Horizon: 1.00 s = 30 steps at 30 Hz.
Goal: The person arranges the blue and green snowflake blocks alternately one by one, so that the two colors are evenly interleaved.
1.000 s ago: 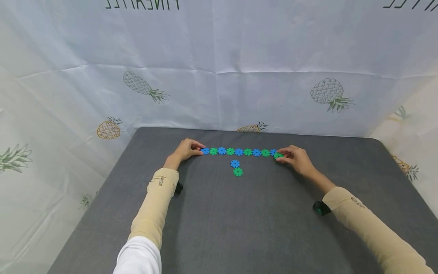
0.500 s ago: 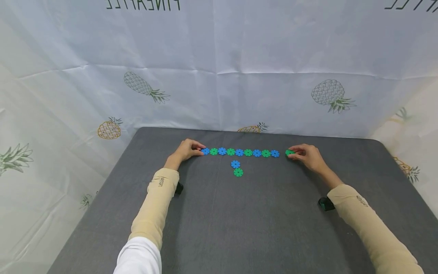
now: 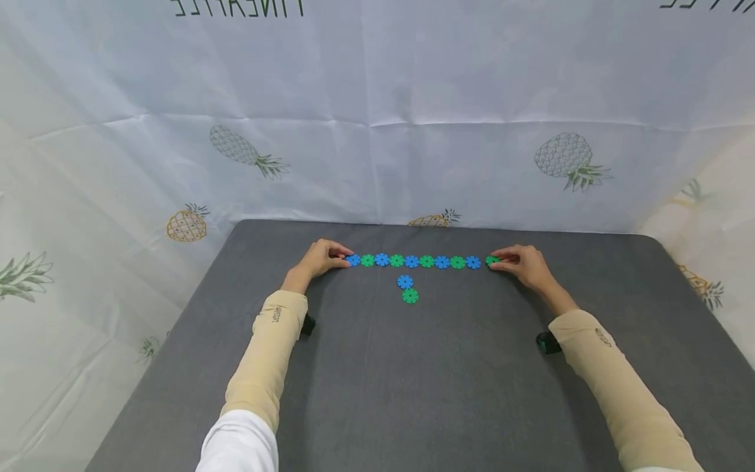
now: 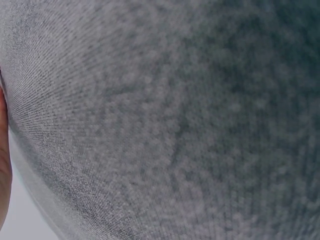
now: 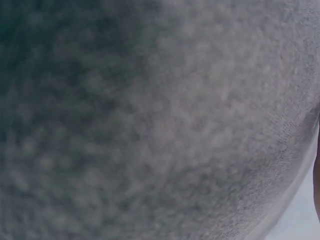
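A row of notched flat discs, blue and green by turns, runs across the far part of the table in the head view. At its left end my left hand (image 3: 318,257) pinches a blue disc (image 3: 353,260) between thumb and fingers; a speck of red shows by those fingertips. My right hand (image 3: 527,265) pinches a green disc (image 3: 491,261), a small gap to the right of the row's last blue disc (image 3: 473,262). Below the row lie a blue disc (image 3: 405,281) and a green disc (image 3: 409,296), edge to edge. Only a sliver of each hand enters its wrist view.
Dark grey cloth covers the table (image 3: 401,387), and its far edge meets a pale curtain (image 3: 377,170) printed with pineapples. Both wrist views are filled mostly by blurred grey cloth (image 4: 125,125).
My right hand drew the green disc rightward, off the end blue disc that it overlapped, then brought it slightly back left. The end blue disc is fully visible now. My left hand stayed put.
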Tool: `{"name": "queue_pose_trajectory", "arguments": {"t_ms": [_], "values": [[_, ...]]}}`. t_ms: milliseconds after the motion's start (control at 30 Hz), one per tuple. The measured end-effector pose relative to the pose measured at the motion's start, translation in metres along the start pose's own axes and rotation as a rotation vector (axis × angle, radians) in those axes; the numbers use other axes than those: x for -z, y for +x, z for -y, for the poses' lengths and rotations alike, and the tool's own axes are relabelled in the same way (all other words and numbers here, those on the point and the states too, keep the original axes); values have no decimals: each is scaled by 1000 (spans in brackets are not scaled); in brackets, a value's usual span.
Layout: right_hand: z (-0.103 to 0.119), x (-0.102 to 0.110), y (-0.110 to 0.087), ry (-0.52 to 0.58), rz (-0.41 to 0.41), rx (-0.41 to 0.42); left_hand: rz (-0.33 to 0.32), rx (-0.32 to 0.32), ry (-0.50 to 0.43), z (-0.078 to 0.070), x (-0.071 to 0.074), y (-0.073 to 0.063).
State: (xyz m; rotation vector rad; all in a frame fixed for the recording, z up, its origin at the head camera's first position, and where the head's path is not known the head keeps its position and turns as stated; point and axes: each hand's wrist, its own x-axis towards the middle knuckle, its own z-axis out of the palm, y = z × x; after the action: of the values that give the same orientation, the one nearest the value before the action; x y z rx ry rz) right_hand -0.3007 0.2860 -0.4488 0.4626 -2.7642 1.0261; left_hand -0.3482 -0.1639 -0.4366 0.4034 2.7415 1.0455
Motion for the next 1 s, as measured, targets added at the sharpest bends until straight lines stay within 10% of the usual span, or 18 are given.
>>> {"name": "queue_pose_trajectory", "arguments": {"t_ms": [367,1000], "values": [[3,-4,0,-21,-5,9,-13,11,32,2,-1,2],[-4,12,11,93,218,-118,-20,4,29,2,-2,-1]]}}
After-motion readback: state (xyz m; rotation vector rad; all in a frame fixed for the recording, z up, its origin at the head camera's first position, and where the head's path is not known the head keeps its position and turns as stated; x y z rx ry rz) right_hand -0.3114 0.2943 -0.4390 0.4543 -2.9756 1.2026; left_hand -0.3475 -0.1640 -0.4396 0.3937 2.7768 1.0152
